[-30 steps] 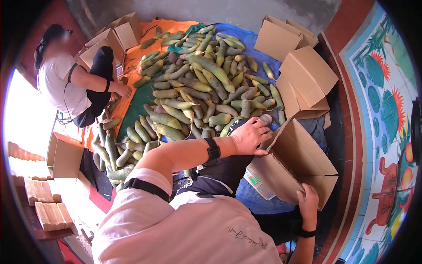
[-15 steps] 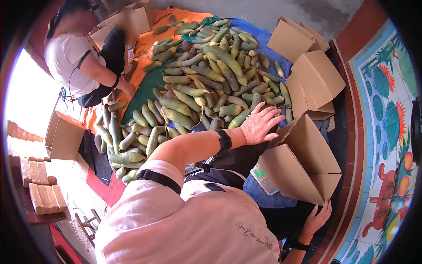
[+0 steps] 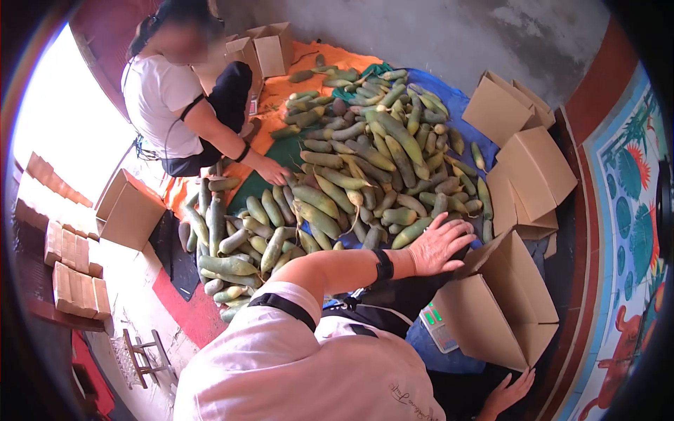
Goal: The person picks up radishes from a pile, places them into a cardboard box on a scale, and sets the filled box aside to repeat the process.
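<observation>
Fingers spread, my left hand (image 3: 441, 247) is above the near right edge of the pile of green radishes (image 3: 337, 182), close to the open cardboard box (image 3: 474, 309). My right hand (image 3: 511, 393) is at the box's lower right corner, its fingers apart and touching or nearly touching the cardboard. The box is tilted, its flaps up, and looks empty inside. Beside it on the left is a scale (image 3: 439, 328) with a green lit display, on a blue surface.
A co-worker (image 3: 168, 105) crouches at the left, one hand (image 3: 270, 170) at the pile. More cardboard boxes stand at the right (image 3: 537, 172), back (image 3: 272, 50) and left (image 3: 130, 210). A small stool (image 3: 149, 358) is at the lower left.
The view has shifted, so the scene sits further right and lower. The co-worker's hand has reached toward the radish pile. My hands keep about the same places at the box.
</observation>
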The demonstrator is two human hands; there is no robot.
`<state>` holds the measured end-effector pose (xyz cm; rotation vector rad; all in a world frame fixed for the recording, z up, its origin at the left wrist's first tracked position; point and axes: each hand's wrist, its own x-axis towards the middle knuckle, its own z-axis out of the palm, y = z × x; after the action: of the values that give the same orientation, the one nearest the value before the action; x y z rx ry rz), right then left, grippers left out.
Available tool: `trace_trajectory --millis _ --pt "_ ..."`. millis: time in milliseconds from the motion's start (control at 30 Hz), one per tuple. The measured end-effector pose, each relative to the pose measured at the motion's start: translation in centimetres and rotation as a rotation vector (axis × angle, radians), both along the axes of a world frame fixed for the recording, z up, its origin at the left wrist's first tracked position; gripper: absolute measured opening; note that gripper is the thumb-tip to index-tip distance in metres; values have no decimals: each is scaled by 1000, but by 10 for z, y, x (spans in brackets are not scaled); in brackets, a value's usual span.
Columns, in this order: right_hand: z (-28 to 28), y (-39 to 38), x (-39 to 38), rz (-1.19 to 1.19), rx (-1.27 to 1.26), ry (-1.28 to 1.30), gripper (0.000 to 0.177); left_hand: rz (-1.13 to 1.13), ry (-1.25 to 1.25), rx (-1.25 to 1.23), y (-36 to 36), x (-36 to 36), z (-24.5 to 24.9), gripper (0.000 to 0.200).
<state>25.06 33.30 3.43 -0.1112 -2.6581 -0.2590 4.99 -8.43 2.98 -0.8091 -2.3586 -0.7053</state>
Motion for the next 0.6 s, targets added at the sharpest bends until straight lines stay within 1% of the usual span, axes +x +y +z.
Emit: trace_trajectory --millis 67,133,167,333,400,600 --pt "13 -9 -5 13 -8 13 45 -3 -3 4 0 -1 -1 66" --pt "40 -27 -11 160 -16 119 49 -8 26 17 0 -2 -4 65" --pt "47 -30 -14 182 20 139 44 -7 28 18 1 -3 -6 65" --pt "41 -12 -25 185 77 191 45 -1 -8 20 0 -4 -7 60" --pt "35 -9 -27 182 86 134 45 6 -7 19 0 -4 -7 59" --pt "32 -12 -28 172 53 103 46 9 -24 -2 1 -4 -6 59"
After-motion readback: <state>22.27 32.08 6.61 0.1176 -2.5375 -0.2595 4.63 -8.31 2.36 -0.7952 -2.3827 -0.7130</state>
